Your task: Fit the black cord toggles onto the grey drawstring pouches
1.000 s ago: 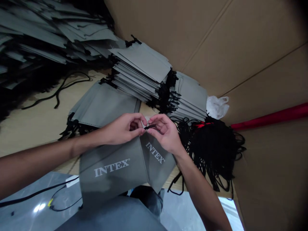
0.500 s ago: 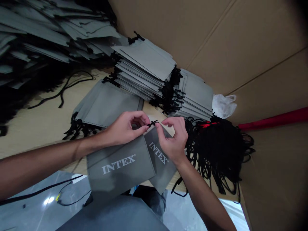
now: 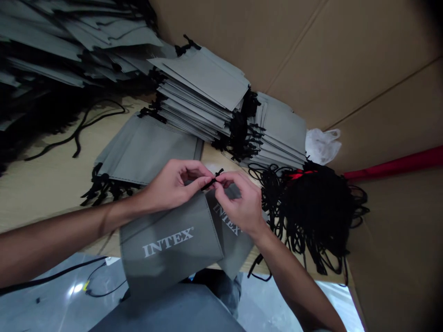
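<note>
Two grey fabric bags printed INTEX lie at the near edge of the wooden table, a larger-looking one (image 3: 166, 242) on the left and a second bag (image 3: 230, 240) angled on the right. My left hand (image 3: 175, 184) and my right hand (image 3: 238, 200) meet above their top corners. Both pinch a short black drawstring end (image 3: 213, 180) between thumb and fingers. The left fingers also press on the top edge of the left bag.
Stacks of grey bags (image 3: 204, 99) with black cords stand behind, with a flat pile (image 3: 148, 150) to the left. A tangled heap of black cords (image 3: 318, 212) lies right. Cardboard walls (image 3: 346, 69), a white plastic bag (image 3: 320, 145) and a red bar (image 3: 398, 163) close the far side.
My right hand has closed back in on the cord end and pinches it together with the left. The view shifted slightly; the bags stay in place.
</note>
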### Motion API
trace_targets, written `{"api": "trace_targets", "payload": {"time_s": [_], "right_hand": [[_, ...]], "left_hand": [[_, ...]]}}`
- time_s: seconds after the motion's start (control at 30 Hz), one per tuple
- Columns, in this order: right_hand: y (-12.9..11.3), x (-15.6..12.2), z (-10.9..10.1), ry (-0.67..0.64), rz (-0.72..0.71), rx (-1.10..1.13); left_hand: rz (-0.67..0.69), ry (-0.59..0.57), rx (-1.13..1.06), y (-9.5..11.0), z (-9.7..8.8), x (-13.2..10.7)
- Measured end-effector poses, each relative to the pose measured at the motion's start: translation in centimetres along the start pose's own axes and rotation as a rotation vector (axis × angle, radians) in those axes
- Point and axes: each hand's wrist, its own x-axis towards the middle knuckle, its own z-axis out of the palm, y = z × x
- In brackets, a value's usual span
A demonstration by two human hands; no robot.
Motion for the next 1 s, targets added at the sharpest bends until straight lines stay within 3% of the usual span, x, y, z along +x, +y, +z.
{"api": "trace_targets", "payload": {"time_s": [0.13, 0.3, 0.5, 0.6, 0.8, 0.9, 1.0], "right_hand": [[0.3, 0.0, 0.0, -0.027, 0.079, 0.095], [0.8, -0.1, -0.1, -0.080, 0.183, 0.230], [1.2, -0.3, 0.0, -0.156, 0.243, 0.269], [1.2, -0.4, 0.0, -0.187, 0.255, 0.262], [0.6, -0.2, -0.1, -0.181, 0.110, 0.140], [0.2, -0.2, 0.2, -0.104, -0.035, 0.044], [-0.1, -0.3, 0.5, -0.028, -0.096, 0.012]], "left_hand": [[0.058, -0.027, 0.143, -0.2, -0.7, 0.1], [0.307, -0.069, 0.469, 0.0, -1.8, 0.0], [0.467, -0.178, 0.579, -0.1, -2.7, 0.1], [0.475, -0.235, 0.641, -0.4, -2.9, 0.0], [0.574, -0.207, 0.756, -1.2, -2.7, -0.3], [0.632, -0.147, 0.753, -1.1, -2.3, -0.4], [0.599, -0.106, 0.654, -0.5, -2.0, -0.4]]}}
